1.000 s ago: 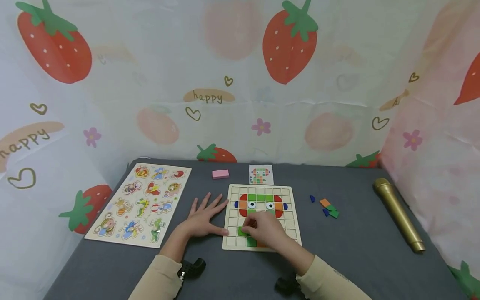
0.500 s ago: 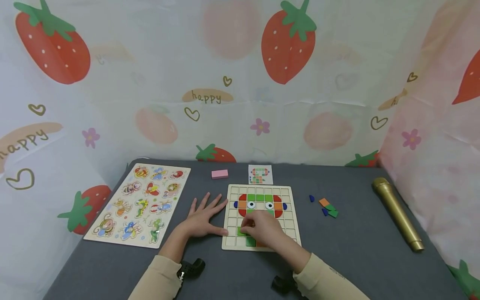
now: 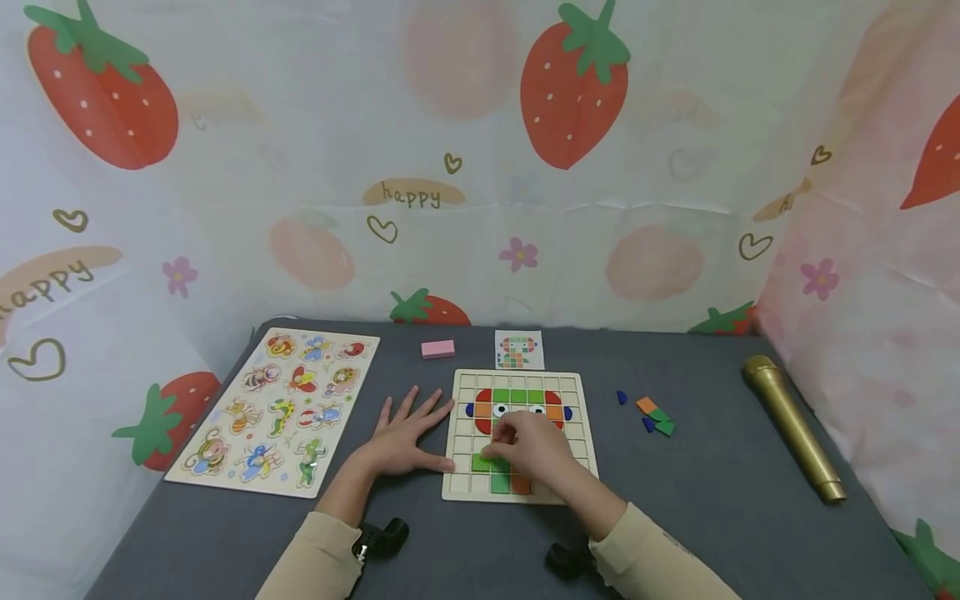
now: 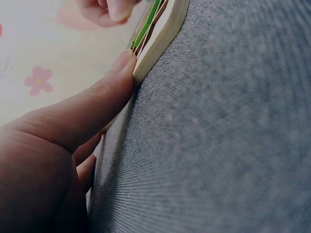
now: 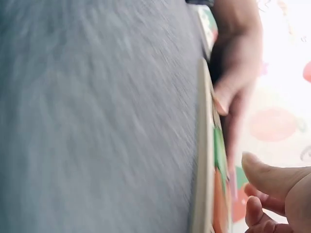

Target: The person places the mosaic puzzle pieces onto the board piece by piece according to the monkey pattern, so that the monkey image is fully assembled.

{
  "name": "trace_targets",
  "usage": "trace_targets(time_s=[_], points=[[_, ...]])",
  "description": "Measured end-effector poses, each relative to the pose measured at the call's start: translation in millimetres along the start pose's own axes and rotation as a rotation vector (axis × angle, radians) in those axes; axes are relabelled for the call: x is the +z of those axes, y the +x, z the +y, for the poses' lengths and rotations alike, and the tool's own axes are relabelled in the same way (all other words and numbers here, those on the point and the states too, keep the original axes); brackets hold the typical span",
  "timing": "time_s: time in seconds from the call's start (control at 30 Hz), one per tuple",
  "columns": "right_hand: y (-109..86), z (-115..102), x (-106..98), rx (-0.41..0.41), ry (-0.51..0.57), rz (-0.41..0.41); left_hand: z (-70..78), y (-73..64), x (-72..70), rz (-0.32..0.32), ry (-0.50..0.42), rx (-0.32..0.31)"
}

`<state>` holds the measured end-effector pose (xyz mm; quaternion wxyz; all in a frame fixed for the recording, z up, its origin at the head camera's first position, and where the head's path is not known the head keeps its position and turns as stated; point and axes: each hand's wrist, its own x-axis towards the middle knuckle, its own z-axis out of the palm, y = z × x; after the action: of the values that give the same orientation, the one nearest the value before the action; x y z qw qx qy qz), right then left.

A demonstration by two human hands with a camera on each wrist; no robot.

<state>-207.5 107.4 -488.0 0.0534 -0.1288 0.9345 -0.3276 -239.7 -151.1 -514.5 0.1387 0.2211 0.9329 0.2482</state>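
A wooden grid board (image 3: 462, 382) bears coloured tiles forming a face with two eyes, and more green and orange tiles (image 3: 521, 484) below it. My left hand (image 3: 397, 442) lies with fingers spread on the cloth at the board's left side, its thumb touching the board's edge; the left wrist view shows this thumb (image 4: 109, 87) at the rim. Over the lower middle of the board is my right hand (image 3: 536, 450), fingers bent and thumb apart from them. Nothing shows between them in the right wrist view. Close by its thumb sits a green tile (image 3: 480, 463). The hand hides part of the pattern.
Behind the board lie a pattern card (image 3: 519, 350) and a pink block (image 3: 438, 349). Loose green pieces (image 3: 664, 427), an orange tile (image 3: 647, 405) and blue pieces (image 3: 622, 397) are at right, before a gold microphone (image 3: 795, 429). An insect picture board (image 3: 273, 408) lies left.
My right hand has lifted slightly off the green tile, its thumb and fingers parting; more of the green and orange tiles below shows. My left hand keeps its place.
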Motion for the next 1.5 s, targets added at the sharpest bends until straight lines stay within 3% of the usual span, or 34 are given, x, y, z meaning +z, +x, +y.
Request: trace_targets(time_s=[0.3, 0.87, 1.1, 1.27, 1.5], points=[[-13.8, 29.9, -41.4, 0.066, 0.025, 0.124, -1.0, -1.4, 1.3, 0.003, -0.013, -0.008], [-52.6, 125.8, -108.9, 0.204, -0.028, 0.291, -0.8, -3.4, 2.3, 0.003, -0.001, -0.007], [-66.3, 159.6, -128.5, 0.344, -0.049, 0.226, 0.3, -3.5, 1.2, 0.007, 0.001, -0.002], [-66.7, 169.1, -131.2, 0.353, -0.057, 0.176, -0.1, -2.8, 0.5, 0.004, 0.002, -0.002], [-66.1, 168.2, -134.1, 0.373, -0.044, 0.165, -0.8, -0.5, 0.6, 0.008, -0.005, -0.002]])
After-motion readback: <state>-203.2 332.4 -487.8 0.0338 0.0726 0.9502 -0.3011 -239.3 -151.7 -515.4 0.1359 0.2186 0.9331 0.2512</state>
